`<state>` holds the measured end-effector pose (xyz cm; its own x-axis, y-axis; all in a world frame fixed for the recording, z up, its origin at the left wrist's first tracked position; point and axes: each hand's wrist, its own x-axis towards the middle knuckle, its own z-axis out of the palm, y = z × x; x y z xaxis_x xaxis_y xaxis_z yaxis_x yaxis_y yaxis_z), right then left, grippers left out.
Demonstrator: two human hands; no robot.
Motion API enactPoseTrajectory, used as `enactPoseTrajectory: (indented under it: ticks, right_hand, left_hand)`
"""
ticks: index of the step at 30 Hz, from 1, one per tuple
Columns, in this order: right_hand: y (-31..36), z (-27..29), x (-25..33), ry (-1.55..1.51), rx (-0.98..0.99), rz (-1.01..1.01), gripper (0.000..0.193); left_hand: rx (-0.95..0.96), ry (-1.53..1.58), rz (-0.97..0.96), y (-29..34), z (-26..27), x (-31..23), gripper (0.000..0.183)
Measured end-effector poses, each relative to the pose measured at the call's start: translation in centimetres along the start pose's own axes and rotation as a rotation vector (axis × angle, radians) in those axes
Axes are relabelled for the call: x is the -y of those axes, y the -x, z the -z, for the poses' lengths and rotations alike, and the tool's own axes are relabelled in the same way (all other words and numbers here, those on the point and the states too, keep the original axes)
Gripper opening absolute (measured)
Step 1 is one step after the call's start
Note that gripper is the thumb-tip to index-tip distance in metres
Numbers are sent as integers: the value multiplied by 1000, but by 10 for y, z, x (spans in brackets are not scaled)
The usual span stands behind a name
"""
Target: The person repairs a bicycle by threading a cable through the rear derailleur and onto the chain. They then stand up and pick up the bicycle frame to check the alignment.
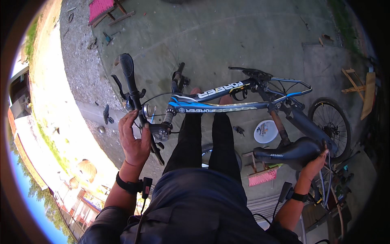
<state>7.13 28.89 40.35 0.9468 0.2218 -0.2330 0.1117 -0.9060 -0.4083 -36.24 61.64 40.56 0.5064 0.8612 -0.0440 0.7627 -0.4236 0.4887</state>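
Observation:
A black and blue bicycle frame (227, 107) without visible wheels spans the view in front of my legs. My left hand (135, 140) is closed around the black handlebar (141, 118) near the stem, thumb on one side and fingers on the other. The handlebar is turned so that one rubber grip (126, 66) points away from me. To the right, my right hand (313, 166) grips the rear of the black saddle (290, 153); some of its fingers are hidden behind the saddle. A coil-sprung fork part (168, 118) shows beside the stem.
A white bowl (266, 131) with small parts stands on the concrete floor. A loose wheel (331, 128) is at the right, near a wooden stool (367, 95). One pink-topped stool (263, 177) is close by, another pink seat (100, 9) far left. Tools (107, 38) lie scattered.

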Motion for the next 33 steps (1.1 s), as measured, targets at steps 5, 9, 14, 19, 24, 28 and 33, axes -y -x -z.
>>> enactPoseTrajectory:
  ticks: [5, 9, 14, 19, 24, 28, 33]
  right_hand:
    - [-9, -3, -20, -72, -2, 27, 54]
    - [-8, -6, -36, -57, -28, 96, 53]
    - [-5, -11, -16, -159, -86, 99, 53]
    - [-1, -12, 0, -392, -86, 11, 52]
    - [1, -11, 2, -348, -84, 16, 50]
    - [4, -12, 7, -376, -70, -3, 48]
    - [6, -11, 4, -377, -43, -16, 44]
  left_hand:
    - [-5, 96, 591, 33, -5, 69, 63]
    - [126, 423, 840, 38, -20, 83, 71]
    - [55, 544, 881, 41, -34, 89, 62]
    - [63, 569, 917, 52, -43, 96, 61]
    - [161, 563, 960, 48, -48, 96, 45]
    - [268, 592, 927, 37, -53, 97, 33]
    - [235, 619, 1002, 37, -67, 112, 22]
